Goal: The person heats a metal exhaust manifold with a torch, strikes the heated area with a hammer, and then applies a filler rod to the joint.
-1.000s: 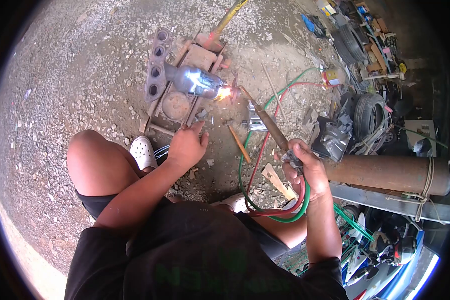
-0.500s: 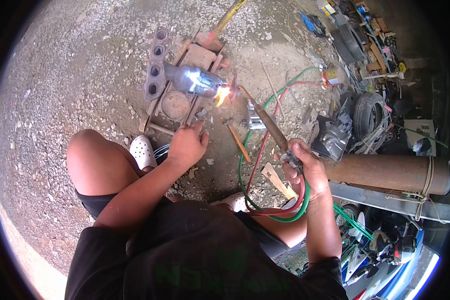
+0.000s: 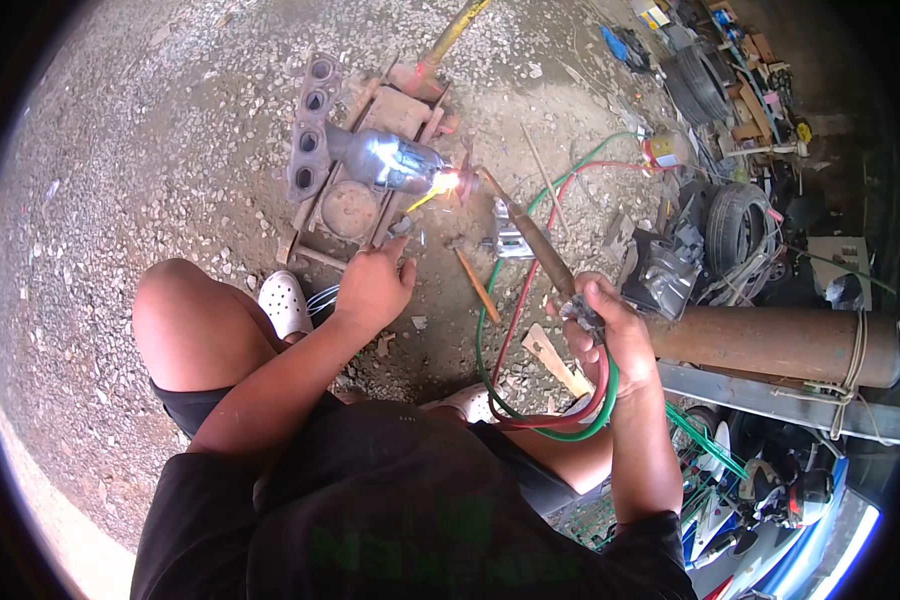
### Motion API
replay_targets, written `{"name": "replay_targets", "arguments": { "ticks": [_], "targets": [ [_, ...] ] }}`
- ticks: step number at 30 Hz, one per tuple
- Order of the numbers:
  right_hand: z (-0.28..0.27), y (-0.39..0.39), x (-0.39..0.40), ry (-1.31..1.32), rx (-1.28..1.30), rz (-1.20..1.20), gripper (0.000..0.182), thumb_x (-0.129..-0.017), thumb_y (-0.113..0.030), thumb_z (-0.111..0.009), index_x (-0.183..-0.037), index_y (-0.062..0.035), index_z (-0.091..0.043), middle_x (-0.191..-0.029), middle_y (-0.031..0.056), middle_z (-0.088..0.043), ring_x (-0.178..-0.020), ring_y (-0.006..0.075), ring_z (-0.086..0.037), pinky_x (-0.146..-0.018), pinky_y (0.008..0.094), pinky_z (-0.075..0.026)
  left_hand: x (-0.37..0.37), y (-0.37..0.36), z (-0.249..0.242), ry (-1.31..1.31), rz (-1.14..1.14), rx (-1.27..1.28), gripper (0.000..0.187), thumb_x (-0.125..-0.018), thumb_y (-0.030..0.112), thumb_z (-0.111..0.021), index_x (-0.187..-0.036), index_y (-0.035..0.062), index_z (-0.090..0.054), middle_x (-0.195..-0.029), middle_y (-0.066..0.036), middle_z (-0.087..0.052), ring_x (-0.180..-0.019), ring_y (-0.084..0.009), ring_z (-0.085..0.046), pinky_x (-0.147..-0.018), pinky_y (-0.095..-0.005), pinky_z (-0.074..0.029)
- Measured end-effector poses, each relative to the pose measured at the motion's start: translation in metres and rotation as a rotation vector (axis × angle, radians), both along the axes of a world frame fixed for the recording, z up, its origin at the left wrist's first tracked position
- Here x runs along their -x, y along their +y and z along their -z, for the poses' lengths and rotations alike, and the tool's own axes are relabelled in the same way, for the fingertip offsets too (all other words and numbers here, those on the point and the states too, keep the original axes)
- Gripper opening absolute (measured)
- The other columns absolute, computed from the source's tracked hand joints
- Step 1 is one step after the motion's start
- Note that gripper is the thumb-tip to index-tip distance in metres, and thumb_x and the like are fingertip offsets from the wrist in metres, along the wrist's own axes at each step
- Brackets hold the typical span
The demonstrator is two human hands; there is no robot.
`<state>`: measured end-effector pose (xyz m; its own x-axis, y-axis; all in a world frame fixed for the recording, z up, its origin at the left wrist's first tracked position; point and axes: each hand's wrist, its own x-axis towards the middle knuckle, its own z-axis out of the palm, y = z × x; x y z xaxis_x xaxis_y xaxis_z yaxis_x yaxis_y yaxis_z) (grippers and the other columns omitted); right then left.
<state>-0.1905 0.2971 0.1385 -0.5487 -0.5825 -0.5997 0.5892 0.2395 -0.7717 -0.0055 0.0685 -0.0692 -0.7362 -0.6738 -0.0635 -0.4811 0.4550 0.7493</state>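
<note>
My right hand (image 3: 610, 325) is wrapped round the valve end of a gas cutting torch (image 3: 538, 240), whose tip points up-left. A bright flame burns at the end of a metal exhaust manifold with a catalytic converter body (image 3: 395, 163), and a yellow streak slants down-left from it. The manifold's flange (image 3: 310, 130) has several ports. It lies across a rusty floor jack (image 3: 353, 212). My left hand (image 3: 375, 288) is beside the jack's near edge, fingers stretched forward and thumb apart. Nothing shows in it, though its palm is hidden. Red and green hoses (image 3: 580, 428) loop below the torch.
A hammer (image 3: 478, 285) and a shiny metal part (image 3: 513, 237) lie on the gravel. A rusty gas cylinder (image 3: 770, 345) is at the right, near tires (image 3: 738, 225) and scrap. The yellow jack handle (image 3: 455, 38) rises at the top. Hoses cross the ground.
The flame at the converter's end has shrunk to a bright spot, with a thin yellow streak reaching down-left. Both hands and the torch have barely moved.
</note>
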Motion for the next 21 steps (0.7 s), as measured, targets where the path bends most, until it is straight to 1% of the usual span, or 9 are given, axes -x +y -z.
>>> {"name": "replay_targets", "arguments": {
  "ticks": [12, 21],
  "targets": [
    [0.0007, -0.0008, 0.0006, 0.006, -0.018, -0.004, 0.020, -0.112, -0.028, -0.067, -0.122, -0.0123, -0.061, -0.110, 0.0314, -0.072, -0.053, 0.0124, -0.053, -0.042, 0.0209, -0.037, 0.0000, -0.0013, -0.0022, -0.004, -0.004, -0.016, 0.045, -0.100, 0.024, -0.071, -0.140, 0.0043, -0.072, -0.110, -0.037, -0.074, -0.106, -0.0522, -0.072, -0.099, -0.0552, -0.059],
    [0.0003, -0.0010, -0.0003, 0.003, -0.018, 0.006, 0.019, -0.112, -0.027, -0.066, -0.123, -0.0118, -0.061, -0.110, 0.0318, -0.071, -0.053, 0.0127, -0.052, -0.042, 0.0213, -0.037, 0.0028, -0.0023, 0.0042, -0.004, 0.001, 0.012, 0.045, -0.099, 0.024, -0.072, -0.139, 0.0036, -0.072, -0.109, -0.037, -0.074, -0.105, -0.0524, -0.072, -0.097, -0.0552, -0.060]
  ]
}}
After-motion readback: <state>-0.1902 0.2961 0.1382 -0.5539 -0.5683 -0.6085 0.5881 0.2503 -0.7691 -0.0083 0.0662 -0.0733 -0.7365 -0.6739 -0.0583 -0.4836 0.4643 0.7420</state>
